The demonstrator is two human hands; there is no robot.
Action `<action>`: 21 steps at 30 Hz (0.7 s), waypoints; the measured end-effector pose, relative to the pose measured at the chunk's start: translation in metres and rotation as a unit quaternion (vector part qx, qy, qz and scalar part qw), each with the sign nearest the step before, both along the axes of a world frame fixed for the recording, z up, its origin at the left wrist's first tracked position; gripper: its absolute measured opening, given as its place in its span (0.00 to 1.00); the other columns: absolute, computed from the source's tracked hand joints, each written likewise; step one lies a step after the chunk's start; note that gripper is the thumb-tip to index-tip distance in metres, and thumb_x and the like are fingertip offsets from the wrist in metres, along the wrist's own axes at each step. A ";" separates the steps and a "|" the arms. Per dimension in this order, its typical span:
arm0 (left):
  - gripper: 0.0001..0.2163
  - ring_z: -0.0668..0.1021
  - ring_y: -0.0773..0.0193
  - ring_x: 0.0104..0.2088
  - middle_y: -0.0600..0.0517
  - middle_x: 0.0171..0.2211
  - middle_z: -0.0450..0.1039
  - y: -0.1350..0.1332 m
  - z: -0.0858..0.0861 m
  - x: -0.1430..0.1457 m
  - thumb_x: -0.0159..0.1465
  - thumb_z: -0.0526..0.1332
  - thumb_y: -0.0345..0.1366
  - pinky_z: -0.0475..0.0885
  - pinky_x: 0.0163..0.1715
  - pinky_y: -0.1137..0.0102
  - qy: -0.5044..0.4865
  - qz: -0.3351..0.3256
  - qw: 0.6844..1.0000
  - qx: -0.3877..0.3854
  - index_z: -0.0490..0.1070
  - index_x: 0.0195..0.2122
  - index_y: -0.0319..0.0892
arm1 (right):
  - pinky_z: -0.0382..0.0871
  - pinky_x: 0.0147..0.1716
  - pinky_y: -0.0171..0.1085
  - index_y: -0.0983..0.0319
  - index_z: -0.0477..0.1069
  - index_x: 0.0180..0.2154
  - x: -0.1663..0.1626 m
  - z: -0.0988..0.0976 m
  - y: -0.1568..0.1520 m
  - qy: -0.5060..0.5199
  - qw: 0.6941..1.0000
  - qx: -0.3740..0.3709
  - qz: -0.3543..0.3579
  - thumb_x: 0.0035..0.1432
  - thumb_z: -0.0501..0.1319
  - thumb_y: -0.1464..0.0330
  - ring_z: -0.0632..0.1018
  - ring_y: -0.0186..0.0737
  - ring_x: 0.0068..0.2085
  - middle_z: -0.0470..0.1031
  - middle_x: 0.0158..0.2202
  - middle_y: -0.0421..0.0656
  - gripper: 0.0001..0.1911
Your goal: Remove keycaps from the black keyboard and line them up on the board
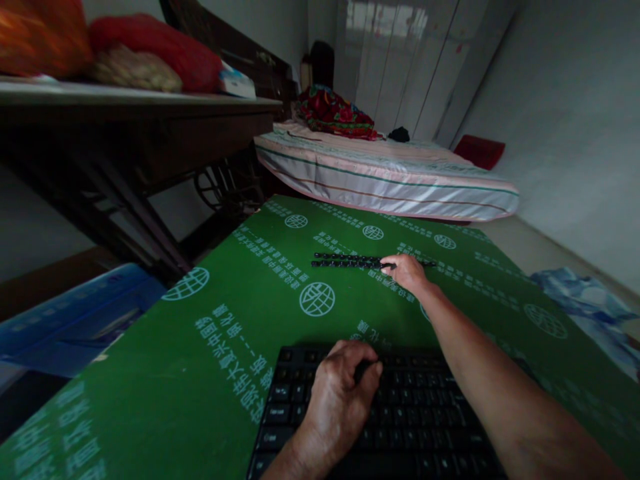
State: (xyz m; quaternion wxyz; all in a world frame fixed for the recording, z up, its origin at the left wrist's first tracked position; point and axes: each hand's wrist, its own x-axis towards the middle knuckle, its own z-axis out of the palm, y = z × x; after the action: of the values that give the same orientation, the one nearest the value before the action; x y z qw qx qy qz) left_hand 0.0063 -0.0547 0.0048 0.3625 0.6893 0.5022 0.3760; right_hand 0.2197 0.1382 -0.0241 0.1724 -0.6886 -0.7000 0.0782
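Note:
A black keyboard (400, 437) lies on the green board in front of me. My left hand (345, 387) rests over its left half, fingers curled, with thumb and forefinger close together near the upper key rows; anything between them is hidden. Further out, two thin lines of small black pieces that look like keycaps (345, 261) lie side by side on the board. My right hand (406, 272) reaches to the right part of these lines, its fingertips pinched on a small black piece. The hand covers part of the lines, which show again beyond it.
The green printed board (270, 280) is the work surface. Behind it stands a bed (380, 173) with a red flowered blanket (340, 113). At left are a sewing-machine table (200, 110) with bags and a blue plastic box (100, 313). Blue-white cloth (585, 300) lies at right.

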 end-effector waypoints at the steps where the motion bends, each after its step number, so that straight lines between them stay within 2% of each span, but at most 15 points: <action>1: 0.05 0.75 0.63 0.35 0.51 0.31 0.74 0.000 0.000 0.000 0.57 0.58 0.29 0.69 0.38 0.70 -0.001 -0.002 1.000 0.003 0.73 0.30 0.42 | 0.69 0.36 0.35 0.52 0.75 0.42 0.000 0.000 0.000 0.000 1.000 0.000 0.001 0.50 0.63 0.65 0.78 0.40 0.38 0.79 0.39 0.39 0.15; 21: 0.05 0.75 0.63 0.35 0.51 0.31 0.74 0.000 0.004 0.000 0.57 0.58 0.28 0.69 0.37 0.69 0.006 -0.006 1.000 0.000 0.73 0.30 0.42 | 0.69 0.35 0.34 0.53 0.75 0.43 0.000 0.002 -0.003 -0.005 1.000 0.005 0.013 0.51 0.63 0.65 0.78 0.39 0.37 0.79 0.38 0.40 0.15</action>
State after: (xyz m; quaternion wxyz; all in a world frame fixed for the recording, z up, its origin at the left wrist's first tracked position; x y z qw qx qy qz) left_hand 0.0064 -0.0548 0.0084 0.3612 0.6948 0.5002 0.3696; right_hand 0.2197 0.1354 -0.0223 0.1711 -0.6789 -0.7103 0.0732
